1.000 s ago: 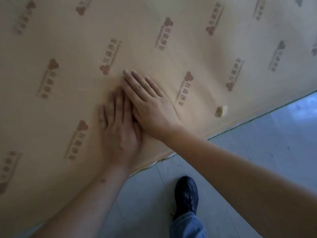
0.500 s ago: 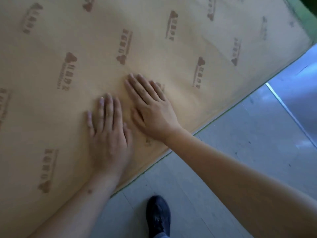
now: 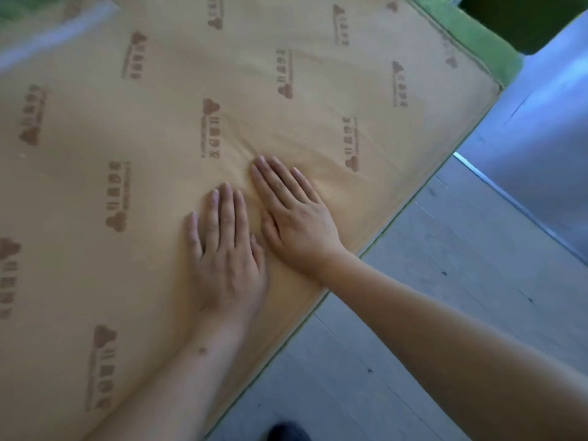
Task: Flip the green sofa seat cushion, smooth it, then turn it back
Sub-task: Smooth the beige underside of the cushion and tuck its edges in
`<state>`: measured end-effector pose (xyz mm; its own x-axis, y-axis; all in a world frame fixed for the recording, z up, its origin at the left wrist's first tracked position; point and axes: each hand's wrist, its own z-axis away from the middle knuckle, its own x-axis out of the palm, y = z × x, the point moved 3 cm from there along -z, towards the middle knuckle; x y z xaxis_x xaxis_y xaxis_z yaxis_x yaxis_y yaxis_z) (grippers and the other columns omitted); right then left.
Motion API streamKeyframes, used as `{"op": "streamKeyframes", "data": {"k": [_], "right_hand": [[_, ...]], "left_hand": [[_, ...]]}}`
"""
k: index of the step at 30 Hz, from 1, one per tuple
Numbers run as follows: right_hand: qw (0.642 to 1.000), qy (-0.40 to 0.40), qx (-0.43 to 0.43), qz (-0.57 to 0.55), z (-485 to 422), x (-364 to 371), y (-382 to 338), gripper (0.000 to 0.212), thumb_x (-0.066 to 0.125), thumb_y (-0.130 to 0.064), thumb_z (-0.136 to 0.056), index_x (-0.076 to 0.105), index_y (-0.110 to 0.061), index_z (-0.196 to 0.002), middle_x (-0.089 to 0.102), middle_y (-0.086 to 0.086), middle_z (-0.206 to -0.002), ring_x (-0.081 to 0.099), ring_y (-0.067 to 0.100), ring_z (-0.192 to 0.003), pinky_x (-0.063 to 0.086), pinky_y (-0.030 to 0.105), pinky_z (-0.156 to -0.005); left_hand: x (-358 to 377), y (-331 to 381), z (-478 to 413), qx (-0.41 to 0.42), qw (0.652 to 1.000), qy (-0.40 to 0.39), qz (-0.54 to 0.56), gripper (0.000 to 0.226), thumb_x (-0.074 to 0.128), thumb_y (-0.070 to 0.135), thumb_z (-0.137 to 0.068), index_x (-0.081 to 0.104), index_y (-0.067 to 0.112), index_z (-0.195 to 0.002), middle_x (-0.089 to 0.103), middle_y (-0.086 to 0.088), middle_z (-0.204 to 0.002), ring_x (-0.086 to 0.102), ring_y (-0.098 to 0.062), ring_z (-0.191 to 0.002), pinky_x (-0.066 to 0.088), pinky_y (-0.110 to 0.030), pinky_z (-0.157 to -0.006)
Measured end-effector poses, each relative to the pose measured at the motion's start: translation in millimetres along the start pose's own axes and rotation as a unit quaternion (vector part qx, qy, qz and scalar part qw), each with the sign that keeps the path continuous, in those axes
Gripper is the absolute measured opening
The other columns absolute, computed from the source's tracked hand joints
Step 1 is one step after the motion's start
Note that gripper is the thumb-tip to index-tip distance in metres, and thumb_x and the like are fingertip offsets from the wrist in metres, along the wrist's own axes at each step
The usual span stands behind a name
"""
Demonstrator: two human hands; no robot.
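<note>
1. One sofa seat cushion (image 3: 286, 74) is lying tan underside up, with its green edge (image 3: 471, 33) showing at the far right.
2. Two hands, the left hand (image 3: 227, 259) and right hand (image 3: 296, 224), are pressing it flat with straight fingers, just beside each other.
3. The front edge is running near the wrists, and bare floor (image 3: 445, 281) is lying beyond it.

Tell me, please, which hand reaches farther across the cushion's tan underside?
The right hand: its fingertips lie beyond those of the left hand, which rests flat beside it, nearer the person, on the cushion.

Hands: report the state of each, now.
Left hand: open, flat on the cushion.
Right hand: open, flat on the cushion beside it.
</note>
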<state>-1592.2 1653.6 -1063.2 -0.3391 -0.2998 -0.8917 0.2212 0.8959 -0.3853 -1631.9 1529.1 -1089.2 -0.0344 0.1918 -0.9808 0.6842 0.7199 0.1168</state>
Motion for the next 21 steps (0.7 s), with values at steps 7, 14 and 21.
{"op": "streamKeyframes", "data": {"k": [7,14,21], "right_hand": [[0.998,0.022,0.059,0.02,-20.2,-34.1,75.6,0.059,0.043,-0.021,-0.098,0.031,-0.008,-0.154,0.024,0.008,-0.163,0.016,0.019,-0.152,0.02,0.043,-0.123],[0.995,0.072,0.075,0.009,-68.7,-66.7,146.9,0.054,0.041,-0.017,-0.102,0.03,-0.006,-0.154,0.022,0.009,-0.162,0.016,0.019,-0.152,0.026,0.047,-0.119],[0.993,0.071,0.089,0.029,-111.8,-93.0,221.0,0.054,0.037,-0.019,-0.1,0.032,-0.009,-0.153,0.022,0.004,-0.161,0.017,0.017,-0.151,0.025,0.045,-0.121]], "left_hand": [[18.7,60.0,-55.8,-0.007,1.0,-0.002,0.026,0.062,0.029,0.025,-0.101,0.014,0.003,-0.157,0.011,-0.013,-0.165,0.01,-0.024,-0.154,0.011,-0.048,-0.124],[34.6,121.7,-116.8,0.044,0.999,0.003,0.029,0.064,0.031,0.025,-0.098,0.017,0.003,-0.157,0.013,-0.011,-0.165,0.013,-0.023,-0.153,0.01,-0.047,-0.124],[43.8,181.2,-170.0,0.037,0.998,-0.016,0.056,0.063,0.03,0.023,-0.097,0.021,0.003,-0.156,0.014,-0.011,-0.165,0.014,-0.021,-0.153,0.015,-0.047,-0.123]]}}
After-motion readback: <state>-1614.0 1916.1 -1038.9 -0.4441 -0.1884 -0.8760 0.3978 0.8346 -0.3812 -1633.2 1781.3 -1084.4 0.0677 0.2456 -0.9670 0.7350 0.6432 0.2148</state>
